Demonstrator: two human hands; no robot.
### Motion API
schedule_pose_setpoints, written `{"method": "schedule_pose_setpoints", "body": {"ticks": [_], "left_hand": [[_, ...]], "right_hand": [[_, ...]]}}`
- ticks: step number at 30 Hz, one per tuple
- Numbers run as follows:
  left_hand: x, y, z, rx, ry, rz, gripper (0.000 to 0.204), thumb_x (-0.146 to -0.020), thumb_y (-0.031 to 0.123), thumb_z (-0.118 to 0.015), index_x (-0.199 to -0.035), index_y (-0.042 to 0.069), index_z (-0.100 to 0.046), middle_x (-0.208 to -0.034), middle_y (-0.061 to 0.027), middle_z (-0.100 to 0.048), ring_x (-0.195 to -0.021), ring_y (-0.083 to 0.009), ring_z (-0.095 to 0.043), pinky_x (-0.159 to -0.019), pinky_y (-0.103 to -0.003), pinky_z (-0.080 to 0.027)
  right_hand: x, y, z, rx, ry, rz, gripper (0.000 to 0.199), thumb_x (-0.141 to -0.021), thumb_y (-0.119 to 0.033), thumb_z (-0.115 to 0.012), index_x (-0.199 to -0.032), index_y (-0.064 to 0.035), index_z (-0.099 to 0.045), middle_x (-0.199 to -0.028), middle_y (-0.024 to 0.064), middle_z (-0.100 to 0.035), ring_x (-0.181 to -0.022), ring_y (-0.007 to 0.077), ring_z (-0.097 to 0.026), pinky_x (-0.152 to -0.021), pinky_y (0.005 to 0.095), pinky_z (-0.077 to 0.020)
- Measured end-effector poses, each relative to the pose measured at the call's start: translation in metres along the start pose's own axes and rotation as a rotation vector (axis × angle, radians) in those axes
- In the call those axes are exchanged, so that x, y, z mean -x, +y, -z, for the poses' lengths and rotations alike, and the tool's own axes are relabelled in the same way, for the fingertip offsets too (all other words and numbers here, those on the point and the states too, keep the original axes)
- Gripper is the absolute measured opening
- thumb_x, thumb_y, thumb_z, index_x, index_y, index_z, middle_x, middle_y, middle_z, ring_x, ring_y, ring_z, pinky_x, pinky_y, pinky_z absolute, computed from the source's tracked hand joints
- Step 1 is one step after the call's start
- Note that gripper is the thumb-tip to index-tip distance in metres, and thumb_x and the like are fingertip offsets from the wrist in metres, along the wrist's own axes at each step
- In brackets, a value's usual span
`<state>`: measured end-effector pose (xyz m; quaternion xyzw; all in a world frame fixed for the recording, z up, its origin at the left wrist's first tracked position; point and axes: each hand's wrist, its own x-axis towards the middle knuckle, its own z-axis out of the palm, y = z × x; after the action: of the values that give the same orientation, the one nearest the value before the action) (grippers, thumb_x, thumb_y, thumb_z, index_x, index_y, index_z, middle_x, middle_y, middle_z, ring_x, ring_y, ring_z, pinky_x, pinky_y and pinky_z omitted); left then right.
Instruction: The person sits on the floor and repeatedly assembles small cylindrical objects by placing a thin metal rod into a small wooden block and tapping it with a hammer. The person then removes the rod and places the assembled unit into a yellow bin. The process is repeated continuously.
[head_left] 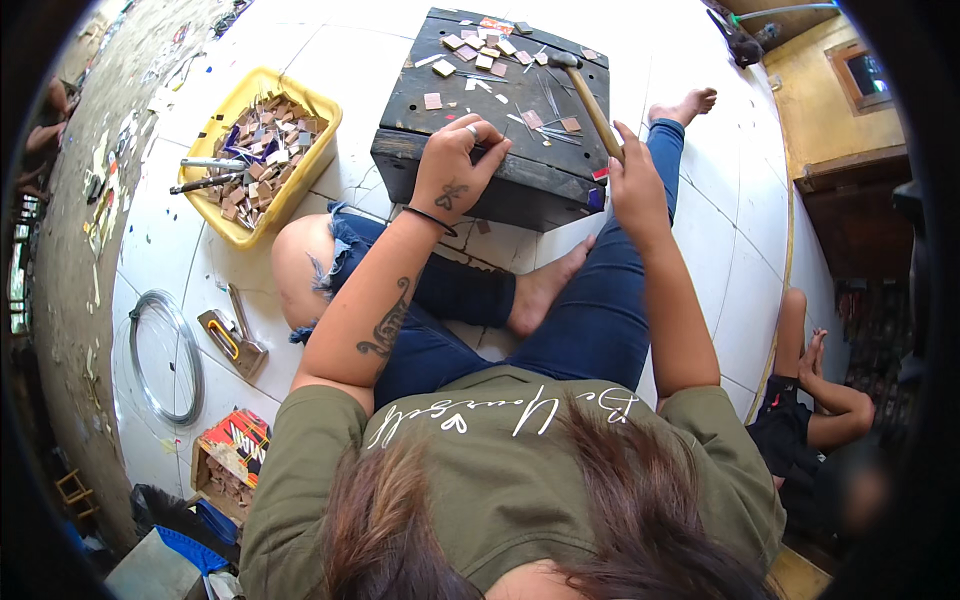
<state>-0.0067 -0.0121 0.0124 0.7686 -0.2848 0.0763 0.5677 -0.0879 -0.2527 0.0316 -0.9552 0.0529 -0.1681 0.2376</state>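
My right hand (638, 185) is wrapped round the wooden handle of a hammer (592, 105), whose head rests on top of a black box (540, 200) in front of me. At the box's near left edge my left hand (460, 168) is closed, fingertips pinched together. Anything between those fingers is too small or hidden to make out. Small square pieces (485, 62) in pale and brown tones lie scattered across the far part of the box top. Thin metal pins (550, 95) lie among them, beside the hammer.
A yellow basin (328, 150) full of small square pieces stands at left, with two pens (212, 163) on top. Nearer lie a staple gun (235, 345), a wire coil (197, 365) and an open carton (235, 440). Another person (835, 405) sits at the lower right.
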Motion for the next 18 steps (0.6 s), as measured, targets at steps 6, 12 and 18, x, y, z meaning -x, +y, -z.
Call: {"method": "schedule_pose_setpoints", "body": {"ticks": [6,12,18], "left_hand": [[-0.001,-0.001,0.001,0.004,-0.012,0.0,0.012,-0.084,0.009,-0.07,-0.078,0.0,-0.065,-0.076,-0.0086,-0.062,-0.068,-0.0211,-0.061,-0.062,-0.031,-0.047],[0.0,-0.003,-0.002,0.009,-0.007,-0.013,0.012,-0.085,0.008,-0.07,-0.078,-0.001,-0.065,-0.075,-0.0066,-0.062,-0.067,-0.0148,-0.06,-0.063,-0.027,-0.045],[0.001,-0.002,-0.002,-0.021,0.01,-0.042,0.012,-0.084,0.008,-0.07,-0.079,-0.001,-0.064,-0.076,-0.0081,-0.062,-0.068,-0.0191,-0.061,-0.063,-0.029,-0.047]], "right_hand": [[0.047,-0.053,0.069,-0.786,-0.354,-0.287,0.046,-0.098,-0.007,-0.05,-0.144,-0.0086,-0.045,-0.082,0.0027,-0.054,-0.053,0.0056,-0.046,-0.051,0.0223,-0.0404],[0.07,-0.088,0.085,-0.359,-0.284,0.022,0.047,-0.097,-0.006,-0.053,-0.143,-0.008,-0.046,-0.096,0.0177,-0.064,-0.074,0.026,-0.063,-0.07,0.0312,-0.0495],[0.068,-0.088,0.083,-0.286,-0.227,0.139,0.047,-0.096,-0.006,-0.053,-0.143,-0.0072,-0.046,-0.103,0.0235,-0.064,-0.086,0.0347,-0.065,-0.079,0.0357,-0.0508]]}}
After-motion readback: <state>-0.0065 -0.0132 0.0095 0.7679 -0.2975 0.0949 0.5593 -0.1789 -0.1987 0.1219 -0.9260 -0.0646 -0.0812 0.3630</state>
